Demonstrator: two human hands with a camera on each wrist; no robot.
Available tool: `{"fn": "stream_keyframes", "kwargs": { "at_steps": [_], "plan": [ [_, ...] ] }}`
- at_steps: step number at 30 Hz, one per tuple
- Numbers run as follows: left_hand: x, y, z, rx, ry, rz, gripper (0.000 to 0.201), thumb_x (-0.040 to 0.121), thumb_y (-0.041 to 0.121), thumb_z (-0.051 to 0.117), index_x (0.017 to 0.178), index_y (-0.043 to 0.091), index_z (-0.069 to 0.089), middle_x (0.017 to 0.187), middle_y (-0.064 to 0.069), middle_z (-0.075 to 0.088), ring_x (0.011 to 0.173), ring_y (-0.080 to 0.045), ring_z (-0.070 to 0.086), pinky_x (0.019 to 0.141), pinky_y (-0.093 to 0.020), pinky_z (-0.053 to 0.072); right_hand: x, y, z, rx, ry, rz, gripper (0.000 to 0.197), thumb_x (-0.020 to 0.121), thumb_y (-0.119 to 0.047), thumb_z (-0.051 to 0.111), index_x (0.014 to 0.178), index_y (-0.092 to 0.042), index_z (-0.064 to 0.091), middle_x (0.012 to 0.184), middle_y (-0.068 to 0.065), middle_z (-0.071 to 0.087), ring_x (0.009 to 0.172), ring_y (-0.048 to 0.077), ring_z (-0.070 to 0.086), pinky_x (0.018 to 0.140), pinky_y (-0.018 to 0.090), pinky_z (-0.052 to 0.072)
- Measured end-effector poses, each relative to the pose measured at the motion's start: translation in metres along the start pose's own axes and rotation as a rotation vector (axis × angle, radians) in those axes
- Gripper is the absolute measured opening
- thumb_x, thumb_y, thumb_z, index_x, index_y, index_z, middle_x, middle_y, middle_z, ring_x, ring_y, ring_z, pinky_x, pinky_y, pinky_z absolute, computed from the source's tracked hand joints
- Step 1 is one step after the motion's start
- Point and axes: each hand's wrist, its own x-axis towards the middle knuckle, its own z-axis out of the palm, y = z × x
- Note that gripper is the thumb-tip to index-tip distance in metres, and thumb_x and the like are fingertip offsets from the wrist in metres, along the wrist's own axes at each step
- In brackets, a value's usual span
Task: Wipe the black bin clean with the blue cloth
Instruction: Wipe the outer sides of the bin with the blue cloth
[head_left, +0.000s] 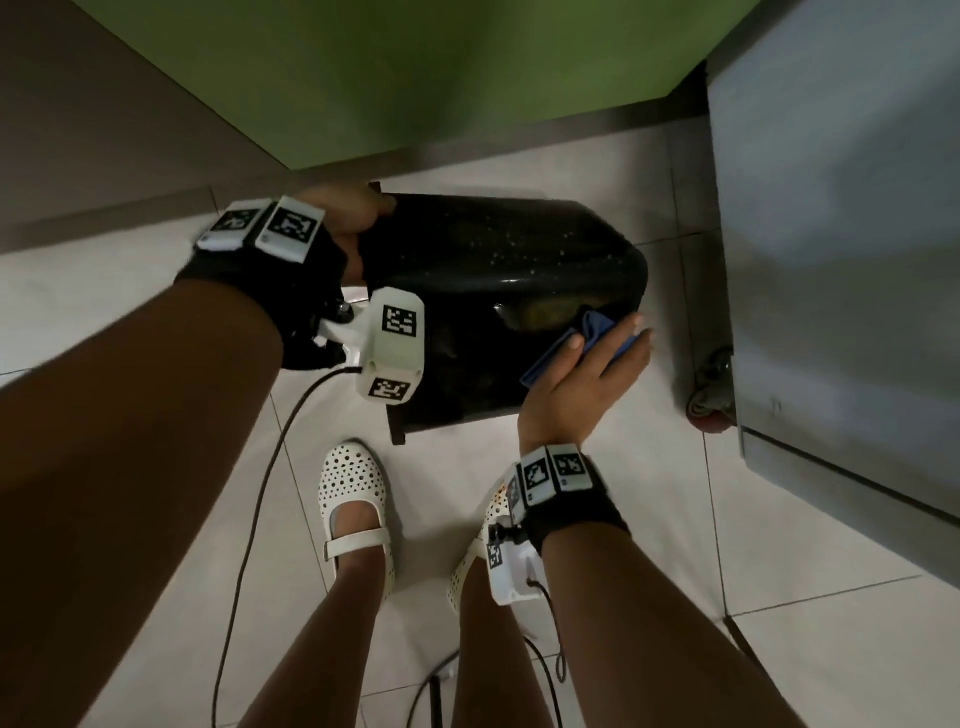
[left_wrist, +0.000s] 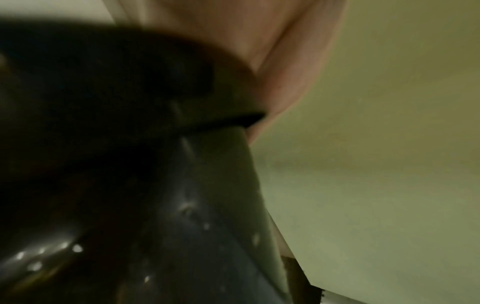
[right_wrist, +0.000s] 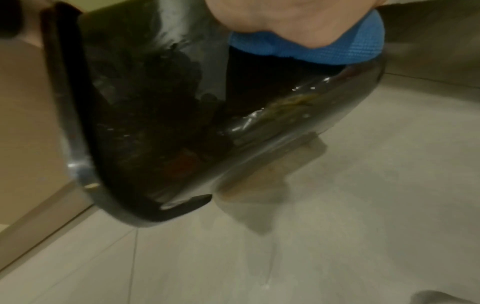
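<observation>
A glossy black bin (head_left: 493, 291) lies tipped on its side above the tiled floor, dotted with water drops. My left hand (head_left: 348, 223) grips its rim at the far left corner, fingers curled over the edge. My right hand (head_left: 597, 364) lies flat with straight fingers on the blue cloth (head_left: 597, 327), pressing it against the bin's near right side. In the right wrist view the blue cloth (right_wrist: 311, 49) shows under my palm on the black bin (right_wrist: 155, 113). The left wrist view shows the black bin (left_wrist: 130, 185) very close, with my fingers (left_wrist: 280, 61) at its edge.
A grey cabinet (head_left: 841, 234) on castor wheels (head_left: 711, 400) stands close on the right. A green wall (head_left: 415, 78) is behind the bin. My feet in white shoes (head_left: 353, 499) stand just in front of it, with cables (head_left: 249, 519) trailing over the floor tiles.
</observation>
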Motion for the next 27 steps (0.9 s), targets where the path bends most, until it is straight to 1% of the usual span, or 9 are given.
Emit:
{"fn": "stream_keyframes", "kwargs": {
  "at_steps": [2,6,9,11,13,15,18,24,27],
  "plan": [
    [-0.006,-0.008,-0.003,-0.013,-0.025,0.004,0.024,0.098,0.019,0.036,0.085,0.009,0.053,0.053,-0.003,0.069,0.046,-0.013,0.066,0.038,-0.025,0.051,-0.007,-0.013,0.0,0.088,-0.047,-0.055,0.063,0.098,-0.043,0.014,0.145,-0.002,0.024,0.15,0.028,0.019,0.139,0.045,0.015,0.114,0.052,0.016],
    [-0.018,-0.021,0.0,-0.079,-0.068,0.01,0.024,0.098,0.02,0.036,0.09,0.012,0.057,0.059,-0.001,0.071,0.053,-0.012,0.068,0.042,-0.024,0.053,-0.017,-0.048,0.003,0.128,-0.08,-0.236,0.057,0.099,-0.04,0.013,0.145,-0.006,0.022,0.149,0.029,0.022,0.139,0.045,0.012,0.113,0.051,0.012],
    [-0.029,-0.02,0.006,-0.157,-0.083,0.063,0.024,0.099,0.024,0.033,0.094,0.014,0.055,0.074,0.0,0.068,0.057,-0.01,0.067,0.045,-0.024,0.053,-0.028,-0.063,0.002,0.109,-0.102,-0.383,0.05,0.1,-0.041,0.011,0.14,-0.011,0.021,0.149,0.026,0.021,0.137,0.042,0.01,0.112,0.052,0.013],
    [-0.033,-0.019,0.008,-0.159,-0.075,0.138,0.027,0.099,0.026,0.032,0.111,0.013,0.052,0.094,-0.002,0.066,0.076,-0.014,0.068,0.058,-0.029,0.057,-0.036,-0.07,0.001,0.088,-0.135,-0.487,0.049,0.1,-0.042,0.01,0.139,-0.013,0.021,0.148,0.017,0.015,0.137,0.041,0.008,0.116,0.05,0.008],
    [-0.036,-0.019,0.007,-0.116,-0.078,0.195,0.034,0.098,0.028,0.032,0.128,0.013,0.043,0.117,-0.009,0.062,0.1,-0.024,0.064,0.083,-0.043,0.054,-0.043,-0.074,0.001,0.039,-0.179,-0.564,0.049,0.1,-0.042,0.011,0.139,-0.015,0.022,0.147,0.014,0.015,0.138,0.039,0.009,0.116,0.047,0.004],
    [-0.038,-0.024,0.005,-0.098,-0.093,0.225,0.037,0.099,0.03,0.03,0.132,0.016,0.037,0.125,-0.01,0.056,0.11,-0.027,0.059,0.093,-0.046,0.048,-0.048,-0.075,0.003,-0.02,-0.204,-0.615,0.047,0.101,-0.04,0.011,0.14,-0.015,0.023,0.148,0.014,0.017,0.139,0.037,0.012,0.116,0.046,0.006],
    [-0.036,-0.039,0.003,-0.102,-0.102,0.264,0.036,0.1,0.031,0.026,0.132,0.018,0.035,0.125,-0.008,0.054,0.11,-0.025,0.057,0.087,-0.042,0.049,-0.051,-0.075,0.007,-0.077,-0.225,-0.641,0.048,0.101,-0.038,0.012,0.14,-0.014,0.023,0.149,0.016,0.026,0.139,0.033,0.018,0.115,0.046,0.013],
    [-0.023,-0.069,0.001,0.058,-0.018,0.368,0.033,0.099,0.035,0.023,0.121,0.018,0.042,0.128,-0.011,0.052,0.117,-0.026,0.051,0.105,-0.048,0.039,-0.045,-0.074,0.024,-0.195,-0.244,-0.597,0.049,0.101,-0.038,0.012,0.139,-0.01,0.025,0.143,0.011,0.044,0.135,0.028,0.036,0.113,0.042,0.023],
    [-0.019,-0.08,0.006,0.238,0.076,0.496,0.038,0.099,0.034,0.022,0.12,0.01,0.043,0.121,-0.011,0.053,0.112,-0.024,0.051,0.103,-0.038,0.038,-0.043,-0.071,0.032,-0.246,-0.237,-0.571,0.05,0.095,-0.038,0.023,0.138,-0.011,0.025,0.143,0.01,0.045,0.134,0.028,0.039,0.11,0.043,0.029]
  ]
}}
